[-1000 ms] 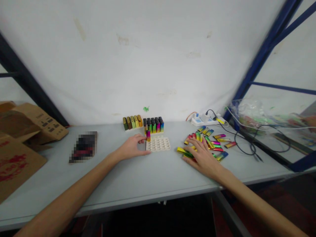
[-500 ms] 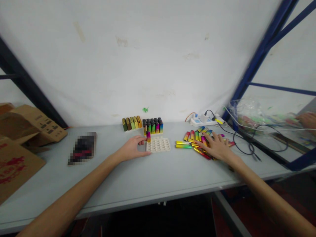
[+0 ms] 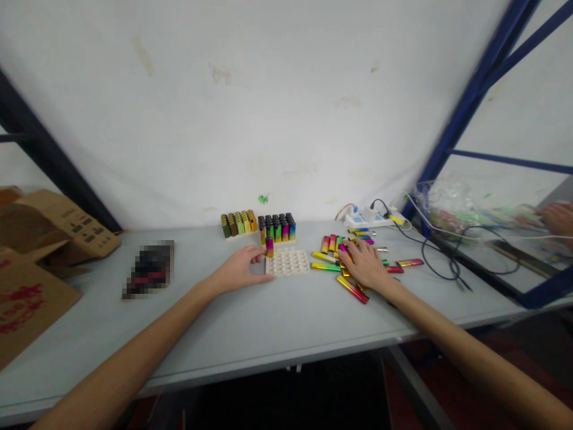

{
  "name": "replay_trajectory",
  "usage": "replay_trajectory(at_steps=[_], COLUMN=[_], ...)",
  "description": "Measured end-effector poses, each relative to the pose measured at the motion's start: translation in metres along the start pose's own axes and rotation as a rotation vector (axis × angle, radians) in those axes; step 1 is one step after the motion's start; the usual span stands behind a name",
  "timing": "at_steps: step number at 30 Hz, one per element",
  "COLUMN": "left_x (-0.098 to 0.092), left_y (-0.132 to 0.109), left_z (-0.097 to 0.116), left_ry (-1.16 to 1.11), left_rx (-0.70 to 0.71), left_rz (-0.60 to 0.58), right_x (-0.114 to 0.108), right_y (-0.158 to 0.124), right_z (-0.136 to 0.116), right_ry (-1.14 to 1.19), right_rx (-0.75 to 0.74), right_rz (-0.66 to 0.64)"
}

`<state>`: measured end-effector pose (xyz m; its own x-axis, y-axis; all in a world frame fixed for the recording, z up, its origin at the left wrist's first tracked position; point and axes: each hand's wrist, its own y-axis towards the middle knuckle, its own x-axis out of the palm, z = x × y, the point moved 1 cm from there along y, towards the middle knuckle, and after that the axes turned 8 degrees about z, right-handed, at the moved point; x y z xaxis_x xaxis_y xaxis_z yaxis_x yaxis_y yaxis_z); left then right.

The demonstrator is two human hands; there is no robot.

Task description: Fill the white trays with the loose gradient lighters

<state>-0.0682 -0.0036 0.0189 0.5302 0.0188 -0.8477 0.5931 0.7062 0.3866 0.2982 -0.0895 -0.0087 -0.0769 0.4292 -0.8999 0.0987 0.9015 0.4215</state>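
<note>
My left hand point(image 3: 239, 269) is at the left side of a white tray point(image 3: 287, 263) with rows of round holes. Its index finger reaches the tray's back left corner and its thumb the front left corner, gripping that end. One purple and yellow lighter point(image 3: 269, 247) stands upright in that back corner, by the index finger. My right hand point(image 3: 363, 261) lies palm down, fingers spread, on a loose pile of shiny multicoloured lighters point(image 3: 351, 289). The palm hides part of the pile.
Behind the tray stand a block of black-topped lighters point(image 3: 277, 229) and a block of yellowish ones point(image 3: 239, 223). A power strip point(image 3: 369, 220) with cables is at the back right. Cardboard boxes point(image 3: 40, 286) and a blurred dark item point(image 3: 150, 269) lie left. Another person's hand point(image 3: 557, 220) shows far right.
My right hand has slid left toward the tray, pushing several lighters with it and spreading the pile. My left hand, the tray and the upright lighter have stayed in place.
</note>
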Motion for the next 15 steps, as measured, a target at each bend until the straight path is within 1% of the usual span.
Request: replay_trajectory(at_steps=[6, 8, 12, 15], left_x=[-0.001, -0.001, -0.001, 0.000], left_y=[0.000, 0.000, -0.001, 0.000], left_z=[0.002, 0.002, 0.000, -0.001], left_ry=[-0.023, -0.023, 0.001, 0.003], left_rx=[-0.010, -0.005, 0.000, 0.001], left_rz=[0.019, 0.013, -0.002, -0.002], right_x=[0.003, 0.002, 0.000, 0.000], right_y=[0.010, 0.020, 0.048, 0.066], right_z=[-0.011, -0.014, -0.014, -0.011], right_ry=[0.058, 0.061, 0.058, 0.098], right_rx=[-0.142, -0.135, -0.070, -0.085], right_rz=[0.090, 0.105, 0.110, 0.077])
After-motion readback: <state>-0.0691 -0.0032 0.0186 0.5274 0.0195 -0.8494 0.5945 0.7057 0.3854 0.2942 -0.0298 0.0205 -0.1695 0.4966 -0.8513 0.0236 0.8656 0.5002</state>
